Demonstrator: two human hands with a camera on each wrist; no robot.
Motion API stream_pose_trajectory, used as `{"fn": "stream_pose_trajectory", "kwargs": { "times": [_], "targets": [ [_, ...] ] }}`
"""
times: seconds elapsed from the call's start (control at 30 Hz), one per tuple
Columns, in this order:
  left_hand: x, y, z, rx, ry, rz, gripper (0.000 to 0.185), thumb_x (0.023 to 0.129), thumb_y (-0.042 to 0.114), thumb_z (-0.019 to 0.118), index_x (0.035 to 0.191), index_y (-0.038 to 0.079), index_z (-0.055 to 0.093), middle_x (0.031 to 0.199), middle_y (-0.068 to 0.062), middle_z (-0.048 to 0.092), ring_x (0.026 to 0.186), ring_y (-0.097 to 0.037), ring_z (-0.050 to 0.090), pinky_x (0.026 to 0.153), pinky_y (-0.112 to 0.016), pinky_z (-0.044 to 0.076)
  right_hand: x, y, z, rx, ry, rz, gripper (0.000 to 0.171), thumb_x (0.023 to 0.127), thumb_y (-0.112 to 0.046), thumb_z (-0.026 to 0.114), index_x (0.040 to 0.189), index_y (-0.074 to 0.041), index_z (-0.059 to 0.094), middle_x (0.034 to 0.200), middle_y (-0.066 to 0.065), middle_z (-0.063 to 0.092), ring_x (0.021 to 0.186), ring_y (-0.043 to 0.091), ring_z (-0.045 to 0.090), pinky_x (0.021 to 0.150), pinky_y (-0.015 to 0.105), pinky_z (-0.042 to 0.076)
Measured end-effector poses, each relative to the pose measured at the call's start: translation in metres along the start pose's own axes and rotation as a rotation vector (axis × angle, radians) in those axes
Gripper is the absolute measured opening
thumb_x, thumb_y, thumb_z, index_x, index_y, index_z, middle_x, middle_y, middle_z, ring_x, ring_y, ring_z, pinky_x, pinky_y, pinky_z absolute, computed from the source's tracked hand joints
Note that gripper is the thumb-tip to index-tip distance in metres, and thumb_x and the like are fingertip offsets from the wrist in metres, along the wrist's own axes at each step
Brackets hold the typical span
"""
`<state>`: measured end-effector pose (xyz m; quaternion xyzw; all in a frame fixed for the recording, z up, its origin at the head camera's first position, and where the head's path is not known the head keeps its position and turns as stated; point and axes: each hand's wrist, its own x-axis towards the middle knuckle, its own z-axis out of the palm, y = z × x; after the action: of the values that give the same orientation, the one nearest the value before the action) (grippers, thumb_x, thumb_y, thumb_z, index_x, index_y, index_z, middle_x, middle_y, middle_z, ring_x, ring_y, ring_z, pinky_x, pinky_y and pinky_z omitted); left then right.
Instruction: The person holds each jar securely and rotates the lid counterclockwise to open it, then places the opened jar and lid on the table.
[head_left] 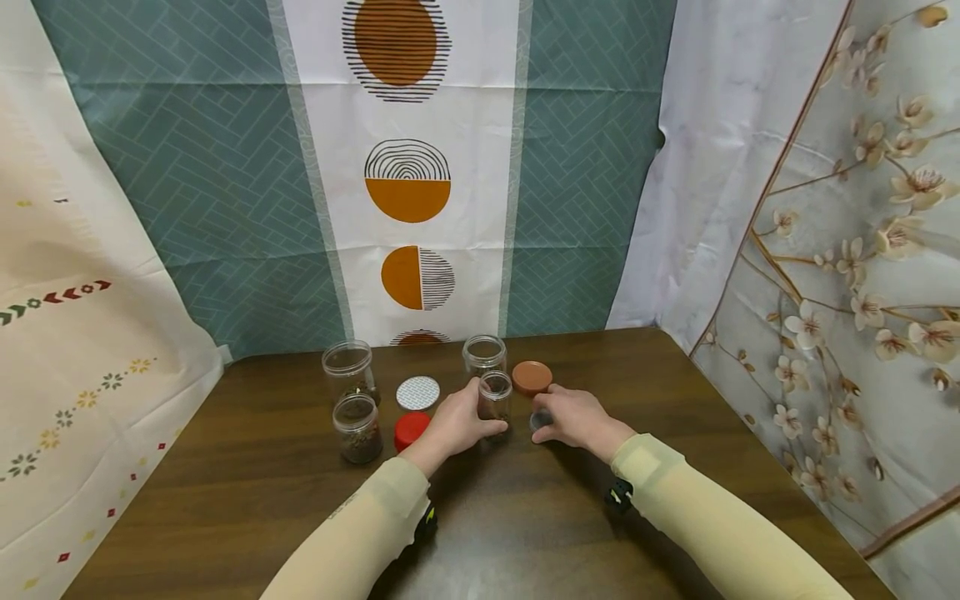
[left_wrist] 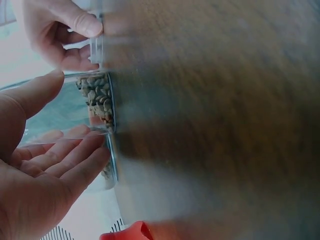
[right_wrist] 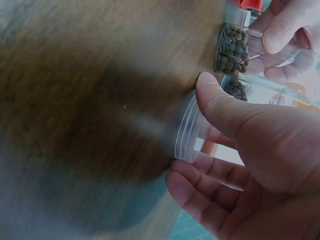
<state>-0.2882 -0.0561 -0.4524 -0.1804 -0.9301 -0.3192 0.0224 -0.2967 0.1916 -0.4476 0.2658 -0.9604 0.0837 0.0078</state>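
My left hand [head_left: 455, 423] wraps round a small clear jar [head_left: 495, 398] with brown beans at the bottom, mid-table, just right of a red lid [head_left: 409, 428]. My right hand [head_left: 573, 417] pinches a clear lid [right_wrist: 186, 131] down on the table. I think I am capping it: next, lift the lid onto the jar.

On the desk [head_left: 675, 433] I see my left hand [head_left: 457, 427] round a small jar [head_left: 495, 398], with my right hand [head_left: 576, 419] just to its right on a clear lid [head_left: 540, 419]. Behind them stand an open jar [head_left: 483, 354] and a flat lid [head_left: 532, 377] to its right. Further left, two jars [head_left: 352, 400] stand one before the other, with two lids [head_left: 415, 410] between them and my left hand.
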Motion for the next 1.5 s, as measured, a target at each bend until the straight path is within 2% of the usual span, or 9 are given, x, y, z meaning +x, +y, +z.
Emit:
{"fn": "stream_pose_trajectory", "kwargs": {
  "times": [0.37,0.73,0.93,1.17,1.33,1.43,1.5],
  "targets": [
    [-0.001,-0.003,-0.002,-0.022,-0.014,-0.019,0.052,0.091,0.031,0.095,0.118,0.009,0.056,0.093,0.0,0.065,0.081,-0.019,0.062,0.076,-0.04,0.052,0.0,-0.003,0.004,-0.043,0.034,-0.032,0.045,0.09,-0.042,0.092,0.121,-0.014,0.078,0.101,-0.001,0.064,0.085,0.017,0.063,0.081,0.043,0.059],
    [-0.002,-0.003,-0.005,-0.018,-0.021,-0.029,0.05,0.092,0.031,0.094,0.115,0.01,0.055,0.095,0.001,0.069,0.083,-0.018,0.064,0.078,-0.041,0.053,0.002,-0.003,0.006,-0.082,0.065,-0.051,0.044,0.088,-0.044,0.093,0.12,-0.015,0.08,0.099,-0.002,0.065,0.085,0.017,0.066,0.079,0.043,0.059],
    [-0.002,0.0,-0.004,-0.022,-0.024,-0.033,0.05,0.091,0.032,0.094,0.116,0.01,0.056,0.098,0.0,0.071,0.086,-0.019,0.067,0.08,-0.041,0.054,0.001,-0.001,0.006,-0.075,0.057,-0.043,0.044,0.088,-0.044,0.093,0.12,-0.016,0.08,0.1,-0.001,0.066,0.086,0.017,0.066,0.081,0.044,0.06],
    [0.005,0.0,-0.003,-0.025,-0.04,-0.052,0.052,0.091,0.032,0.094,0.118,0.008,0.055,0.098,-0.002,0.069,0.086,-0.021,0.066,0.081,-0.043,0.054,0.004,0.003,0.004,-0.068,0.027,-0.034,0.049,0.089,-0.044,0.093,0.124,-0.014,0.08,0.102,0.0,0.066,0.086,0.018,0.067,0.082,0.045,0.06],
    [0.002,-0.003,-0.001,-0.07,-0.037,-0.067,0.068,0.09,0.032,0.095,0.136,0.003,0.055,0.119,-0.012,0.072,0.108,-0.031,0.07,0.097,-0.05,0.056,0.007,0.006,0.002,-0.032,0.001,-0.049,0.053,0.091,-0.044,0.092,0.129,-0.01,0.077,0.109,0.004,0.069,0.097,0.023,0.07,0.088,0.048,0.059],
    [-0.001,-0.005,0.0,-0.106,-0.022,-0.048,0.081,0.089,0.03,0.096,0.149,-0.001,0.05,0.132,-0.019,0.069,0.122,-0.037,0.068,0.104,-0.055,0.054,0.006,0.008,0.001,0.006,0.0,-0.048,0.051,0.094,-0.043,0.089,0.129,-0.009,0.076,0.113,0.006,0.071,0.103,0.025,0.07,0.091,0.049,0.059],
    [-0.002,-0.006,-0.002,-0.12,-0.014,-0.033,0.087,0.09,0.029,0.095,0.155,-0.001,0.046,0.138,-0.022,0.067,0.126,-0.039,0.067,0.107,-0.057,0.053,0.004,0.01,0.001,0.036,0.005,-0.039,0.046,0.097,-0.042,0.087,0.127,-0.009,0.076,0.112,0.007,0.071,0.101,0.024,0.07,0.088,0.049,0.058]
  ]
}}
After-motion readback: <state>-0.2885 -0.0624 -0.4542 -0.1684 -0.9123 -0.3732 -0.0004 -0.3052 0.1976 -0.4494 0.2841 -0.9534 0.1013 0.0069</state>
